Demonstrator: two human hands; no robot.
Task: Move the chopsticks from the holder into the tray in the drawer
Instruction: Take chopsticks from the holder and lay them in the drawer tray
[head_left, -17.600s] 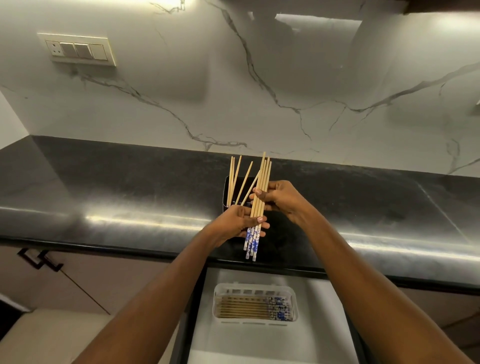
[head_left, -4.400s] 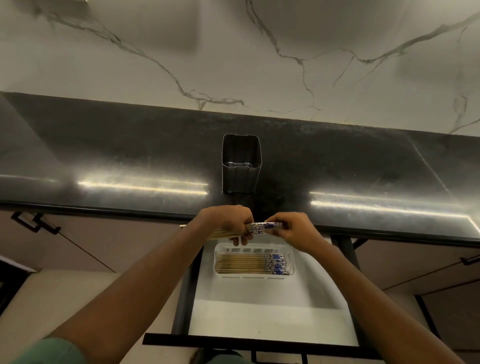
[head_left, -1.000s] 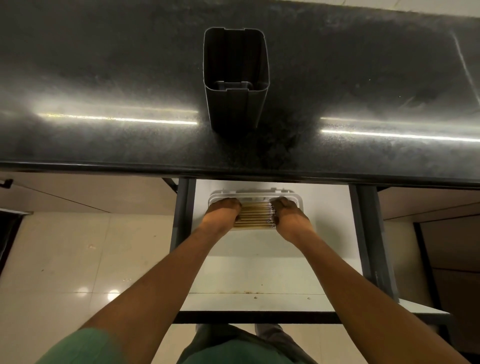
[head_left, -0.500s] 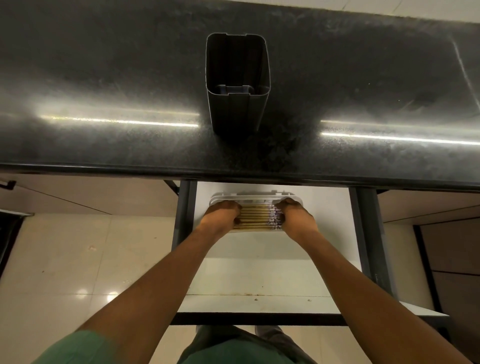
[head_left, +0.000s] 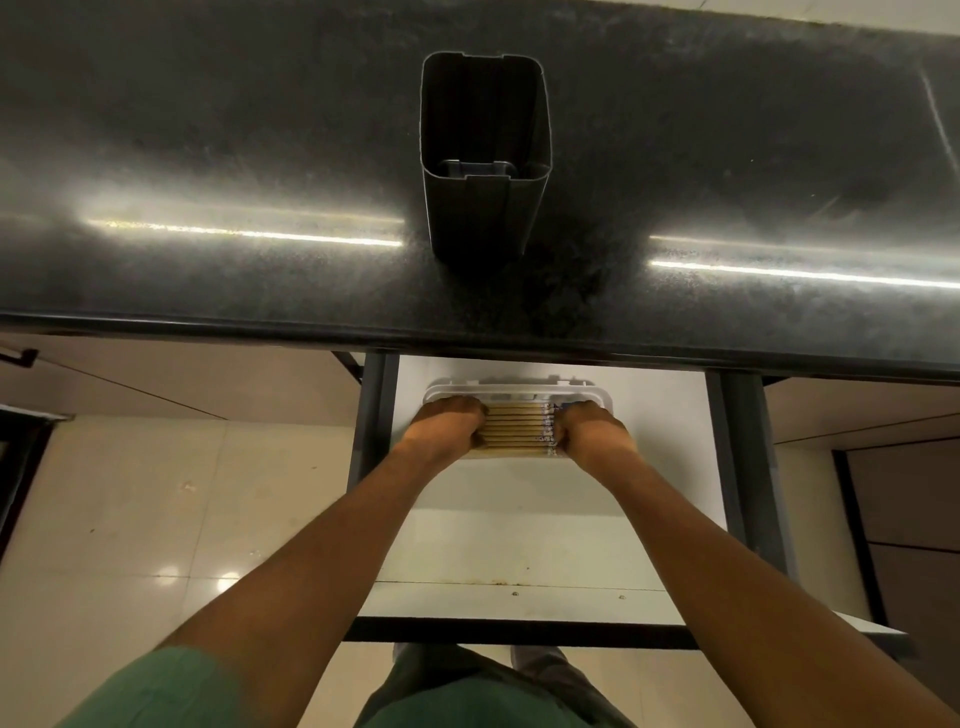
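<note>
Several wooden chopsticks (head_left: 514, 428) with blue-patterned ends lie side by side, pointing left to right, in the white tray (head_left: 509, 387) at the back of the open drawer (head_left: 519, 545). My left hand (head_left: 447, 423) is curled over their plain left ends. My right hand (head_left: 592, 431) is curled over the patterned right ends. Both hands sit inside the tray and hide its side walls. The dark square holder (head_left: 485, 156) stands upright on the black counter (head_left: 208, 156) straight above the drawer, with nothing inside it.
The counter's front edge overhangs the back of the drawer, just above the tray. Dark drawer rails run down both sides. The white drawer floor stretches toward me from the tray. Cream floor tiles lie to the left, cabinet fronts to the right.
My right hand has slid a little to the right along the chopsticks, uncovering more of the patterned ends. My left hand has stayed on the other ends.
</note>
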